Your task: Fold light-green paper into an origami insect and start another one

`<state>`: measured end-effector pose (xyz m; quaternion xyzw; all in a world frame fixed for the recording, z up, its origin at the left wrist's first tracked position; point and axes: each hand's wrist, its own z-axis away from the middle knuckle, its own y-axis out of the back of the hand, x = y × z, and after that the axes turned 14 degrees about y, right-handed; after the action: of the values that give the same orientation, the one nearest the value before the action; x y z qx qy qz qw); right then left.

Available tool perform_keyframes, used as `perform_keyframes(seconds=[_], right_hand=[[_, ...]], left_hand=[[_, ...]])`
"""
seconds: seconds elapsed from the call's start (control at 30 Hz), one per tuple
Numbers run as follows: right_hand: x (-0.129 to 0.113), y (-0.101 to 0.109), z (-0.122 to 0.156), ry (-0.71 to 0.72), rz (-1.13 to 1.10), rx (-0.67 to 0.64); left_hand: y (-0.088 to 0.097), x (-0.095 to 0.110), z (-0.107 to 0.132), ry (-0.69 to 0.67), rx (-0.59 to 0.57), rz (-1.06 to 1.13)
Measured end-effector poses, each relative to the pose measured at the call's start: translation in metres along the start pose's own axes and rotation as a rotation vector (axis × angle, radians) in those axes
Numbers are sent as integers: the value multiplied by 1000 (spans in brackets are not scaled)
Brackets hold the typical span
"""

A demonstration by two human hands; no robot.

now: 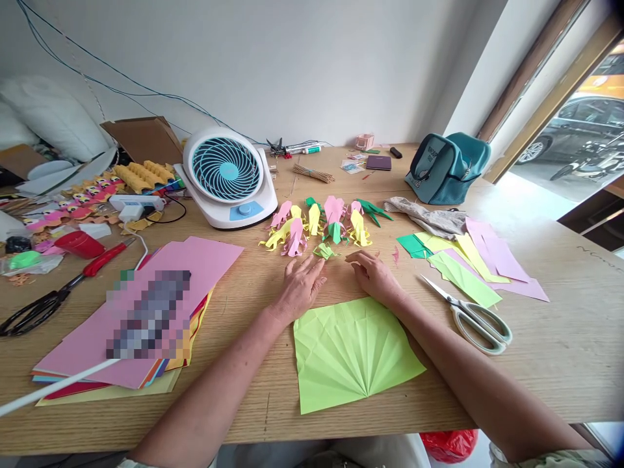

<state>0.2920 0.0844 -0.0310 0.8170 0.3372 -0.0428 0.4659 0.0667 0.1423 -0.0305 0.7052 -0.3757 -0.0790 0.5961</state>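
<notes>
Wooden table (560, 338) under white wall (341, 65), strewn with coloured paper (146, 305).

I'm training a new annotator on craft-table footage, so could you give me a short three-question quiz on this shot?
1. True or false: the left hand and the right hand both rest palm-down on the light wooden table.
2. What colour is the creased square paper sheet lying between the forearms? A) pink B) light green C) blue
3. Which tool lies on the table just right of the right forearm?

Key: 1 true. 2 B. 3 the grey-handled metal scissors.
</notes>
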Motion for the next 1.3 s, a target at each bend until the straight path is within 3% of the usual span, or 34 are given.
perform_keyframes(seconds=[0.23,0.43,0.57,0.77,0.9,1.07,1.17,1.3], right_hand=[[-3,7,0,1,-11,85],[-6,22,0,-20,-9,125],[-17,43,8,-133,-4,2],[-37,65,41,-364,112,-280],[-42,52,34,-264,206,-238],[-39,14,-26,29,340,-241],[-31,-8,-55,84,269,-214],[-21,-22,-66,68,150,-158]], left_hand=[[8,0,-1,-60,136,68],[19,-2,-3,38,286,96],[29,3,3,93,283,205],[33,11,22,233,178,346],[27,10,20,266,194,417],[21,3,16,179,203,390],[20,-1,19,135,176,393],[20,-2,21,137,179,439]])
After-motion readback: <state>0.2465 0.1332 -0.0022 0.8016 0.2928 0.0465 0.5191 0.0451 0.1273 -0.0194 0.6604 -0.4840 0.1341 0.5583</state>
